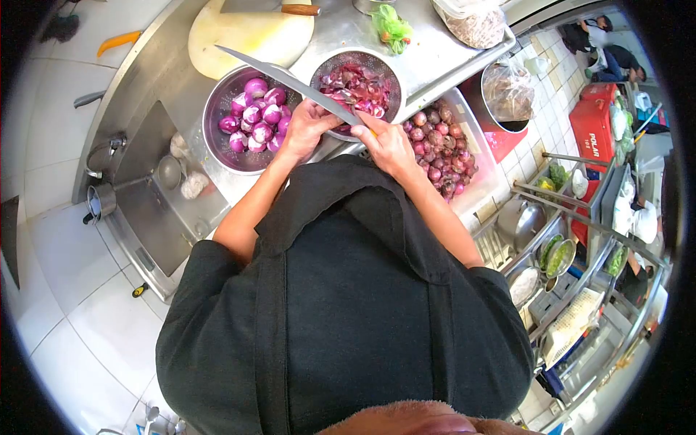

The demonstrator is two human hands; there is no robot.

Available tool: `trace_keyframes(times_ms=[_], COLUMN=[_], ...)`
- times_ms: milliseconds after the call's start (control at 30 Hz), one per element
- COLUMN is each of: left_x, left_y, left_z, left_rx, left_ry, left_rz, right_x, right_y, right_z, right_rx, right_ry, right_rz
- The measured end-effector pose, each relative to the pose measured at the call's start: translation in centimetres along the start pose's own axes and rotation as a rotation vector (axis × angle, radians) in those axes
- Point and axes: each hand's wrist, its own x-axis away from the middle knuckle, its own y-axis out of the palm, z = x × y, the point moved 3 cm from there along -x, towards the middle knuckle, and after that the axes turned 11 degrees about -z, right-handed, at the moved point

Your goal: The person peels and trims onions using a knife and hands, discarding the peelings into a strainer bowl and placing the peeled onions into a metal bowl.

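My right hand [386, 148] is closed round the handle of a long knife [290, 81], whose blade points up and left across two bowls. My left hand [307, 130] is closed with its fingertips near the blade, at the rim of the peel bowl; what it holds, if anything, is hidden. Peeled purple onions [259, 114] fill the metal colander [214, 141] left of my hands. Dark red onion skins [359, 87] lie in the second metal bowl [395, 90]. Unpeeled red onions [442, 148] sit in a white tub [487, 170] on the right.
A round cutting board [246, 36] with another knife [299, 10] lies beyond the colander. The sink [148, 210] is at left. Green plastic [391, 29] rests on the counter. A bin with a plastic bag [507, 94] and metal shelving [573, 210] stand right; people [616, 61] are far off.
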Motion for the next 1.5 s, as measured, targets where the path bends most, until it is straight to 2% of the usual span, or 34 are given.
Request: trace_keyframes(times_ms=[200, 333, 467, 533, 567, 633, 700, 767, 800, 833, 900, 933, 1067, 1167, 1400, 1500], left_x=[0.3, 1.0, 1.3, 1.3, 1.2, 0.8, -0.3, -1.2, -1.7, -1.7, -1.7, -1.5, -1.5, -1.4, -1.0, -0.7], left_y=[0.1, 0.1, -0.2, 0.1, 0.3, 0.8, -0.3, -0.7, -1.1, -1.1, -1.1, -0.6, -1.9, -1.8, -0.7, -0.4], left_z=[-1.0, -1.5, -2.0, -1.9, -1.6, -0.4, -0.7, -0.1, 0.5, 0.8, 1.8, 2.5, -1.0, -1.2, -0.2, -0.2], left_rx=[-0.011, -0.012, 0.091, 0.134, 0.171, 0.25, 0.166, -0.159, -0.411, -0.502, -0.687, -0.625, 0.159, 0.362, -0.048, -0.162], left_ry=[0.023, -0.033, -0.048, 0.007, -0.035, -0.111, -0.226, -0.247, -0.211, -0.167, -0.08, 0.0, 0.122, 0.082, 0.082, 0.005], left_rz=[0.089, 0.043, 0.019, -0.013, -0.022, -0.031, 0.088, 0.095, 0.06, 0.084, 0.132, 0.186, 0.125, 0.093, 0.127, 0.133], right_x=[-0.1, 0.7, 0.3, 0.5, 0.3, 0.6, 0.6, 0.0, 0.0, 0.2, 0.8, 1.2, 2.3, 2.6, 2.0, 1.6], right_y=[0.1, 0.2, 0.8, -0.9, -1.1, -2.1, -2.7, -2.0, -1.4, -0.9, -0.6, -0.7, -1.5, -1.7, -1.7, -1.1], right_z=[0.8, 1.3, 4.5, 6.4, 8.0, 6.5, 5.4, 4.4, 4.1, 3.7, 2.8, 2.3, 1.0, 0.5, -0.4, -0.6], right_rx=[0.0, 0.044, 0.117, 0.124, 0.095, 0.009, -0.078, -0.159, -0.193, -0.228, -0.184, -0.169, -0.131, -0.068, -0.018, -0.007], right_ry=[-0.036, -0.017, -0.016, 0.135, 0.193, 0.132, 0.13, 0.181, 0.114, 0.045, 0.041, 0.05, 0.131, 0.158, 0.129, 0.087], right_rz=[0.014, -0.027, 0.04, 0.055, 0.074, 0.035, -0.032, -0.141, -0.107, -0.073, -0.052, -0.045, -0.043, -0.049, -0.043, -0.025])
